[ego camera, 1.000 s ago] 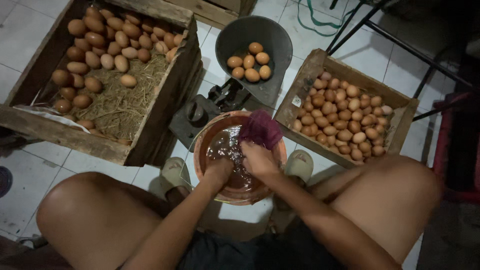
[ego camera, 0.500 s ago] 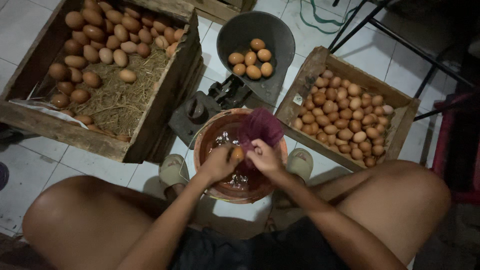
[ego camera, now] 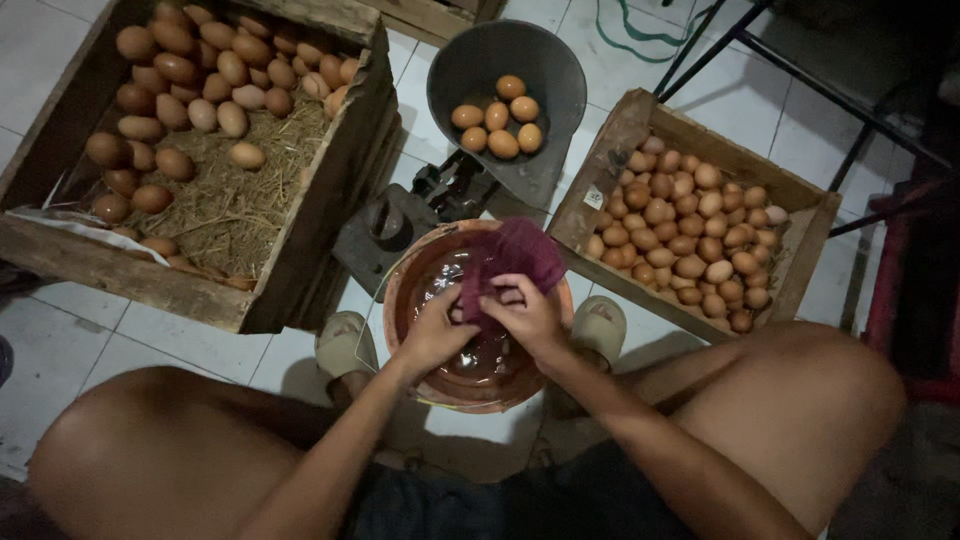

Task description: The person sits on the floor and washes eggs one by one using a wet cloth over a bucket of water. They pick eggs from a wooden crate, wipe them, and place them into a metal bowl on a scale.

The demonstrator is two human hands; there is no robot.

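1. At the far left of the floor, a rough wooden crate (ego camera: 300,215) is seen, lined with dry straw (ego camera: 235,200) and holding smooth brown eggs (ego camera: 190,85) heaped along its back and left edge.
2. Toward the middle, a dark metal scale (ego camera: 400,225) is set on the pale tiles, and six eggs are carried in its deep rounded pan (ego camera: 540,60).
3. Just below it, a round orange-brown basin (ego camera: 400,300) of glinting water is placed between the person's knees.
4. Over the basin, the left hand (ego camera: 432,335) is closed against a damp maroon cloth (ego camera: 515,258), and an egg seems to be wrapped inside, though it is hidden by the folds.
5. The right hand (ego camera: 528,318) is clamped on the same cloth, fingers curled into it.
6. The step in hand is judged to be wiping over the water; a light, even rub is called for, since a thin shell is easily cracked when wet and slippery.
7. At the right, a second wooden crate (ego camera: 625,125) is packed with paler, matt eggs (ego camera: 690,225).
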